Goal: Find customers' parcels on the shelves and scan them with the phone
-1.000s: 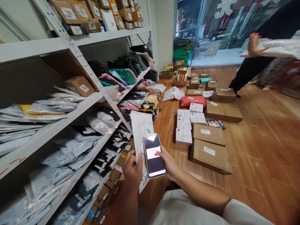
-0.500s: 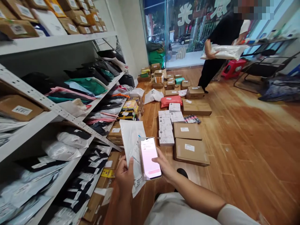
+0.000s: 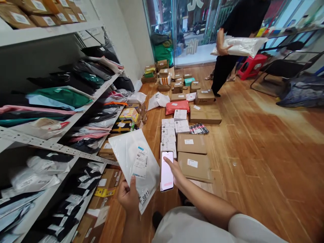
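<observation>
Since the earlier frame, white mailer bag [image 3: 135, 162] has swung flat toward the camera, its label now readable side up; phone [image 3: 167, 170] has turned more edge-on. Left hand [image 3: 129, 197] pinches the bag's lower corner, thumb on top beside the handwritten number, fingers curled behind. Right hand [image 3: 177, 173] cradles the phone from its right side, thumb stretched across the lit pink screen. Bag and phone nearly touch, held above the wooden floor [image 3: 253, 152]. Cardboard boxes [image 3: 193, 153] lie in rows just beyond the phone. Shelving [image 3: 50, 145] with stacked parcels along the left. Another person [image 3: 235, 33], far side, carries a white parcel [image 3: 240, 46].
</observation>
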The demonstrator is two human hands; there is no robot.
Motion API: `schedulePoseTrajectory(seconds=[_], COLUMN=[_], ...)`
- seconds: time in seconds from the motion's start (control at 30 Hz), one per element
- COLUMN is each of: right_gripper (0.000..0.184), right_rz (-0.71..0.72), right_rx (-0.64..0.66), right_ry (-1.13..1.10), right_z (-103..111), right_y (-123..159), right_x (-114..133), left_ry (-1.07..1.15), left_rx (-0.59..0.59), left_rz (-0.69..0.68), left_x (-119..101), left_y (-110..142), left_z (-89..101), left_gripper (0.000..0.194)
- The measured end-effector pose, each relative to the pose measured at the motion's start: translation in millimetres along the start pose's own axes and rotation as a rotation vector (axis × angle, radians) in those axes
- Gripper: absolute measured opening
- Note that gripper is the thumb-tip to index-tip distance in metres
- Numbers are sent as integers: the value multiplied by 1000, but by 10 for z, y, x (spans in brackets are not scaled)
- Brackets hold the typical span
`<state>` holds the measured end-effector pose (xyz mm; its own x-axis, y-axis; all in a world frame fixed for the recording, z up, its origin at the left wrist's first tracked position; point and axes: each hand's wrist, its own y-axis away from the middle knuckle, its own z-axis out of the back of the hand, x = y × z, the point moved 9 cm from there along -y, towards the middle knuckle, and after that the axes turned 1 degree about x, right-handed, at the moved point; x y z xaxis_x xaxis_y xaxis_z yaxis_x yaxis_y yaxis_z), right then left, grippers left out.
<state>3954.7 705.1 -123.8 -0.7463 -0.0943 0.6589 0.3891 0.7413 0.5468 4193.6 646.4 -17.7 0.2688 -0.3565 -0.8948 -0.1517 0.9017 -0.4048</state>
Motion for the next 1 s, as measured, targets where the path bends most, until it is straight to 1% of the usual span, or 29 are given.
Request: schedulePoseTrajectory(seconds=[0.1,0.17,0.3,0.37,0.5,0.63,0.7,0.73,0.8,0.87,0.9,0.93,1.0], right_gripper=[49,49,51,48,44,42,42,45,64,83,86,83,70], right_rz=[-38,-67,-116,-119,-114,-148,-203,-239,-322,-381,-389,-378,-306], right_rx=[-42,-20,141,211,278,339,380,414,528,651,683,688,620], right_ry=[-13,-60,-194,-228,-265,-287,-279,-268,-284,-360,-401,-429,-431], right_z=[295,402,452,476,555,583,571,551,473,393,381,395,501], right_y=[-217,-302,-345,-337,-357,-385,-351,-310,-174,-11,49,84,94], right_x=[137,216,412,520,659,694,683,670,640,619,607,587,526], left_ry=[9,14,50,66,74,68,51,38,8,-20,-28,-30,-17], left_rx=[-42,-65,-120,-130,-132,-107,-68,-37,52,144,188,226,302], left_rz=[-7,-10,9,23,23,35,54,58,41,-7,-32,-52,-57], left_x=[-121,-191,-272,-296,-351,-342,-313,-306,-331,-402,-443,-479,-511], left_y=[101,137,167,176,197,234,265,284,333,397,433,472,559], left_z=[-235,-341,-458,-504,-569,-590,-597,-606,-637,-656,-656,-645,-606], left_gripper=[44,45,43,41,41,44,46,47,48,47,46,44,43])
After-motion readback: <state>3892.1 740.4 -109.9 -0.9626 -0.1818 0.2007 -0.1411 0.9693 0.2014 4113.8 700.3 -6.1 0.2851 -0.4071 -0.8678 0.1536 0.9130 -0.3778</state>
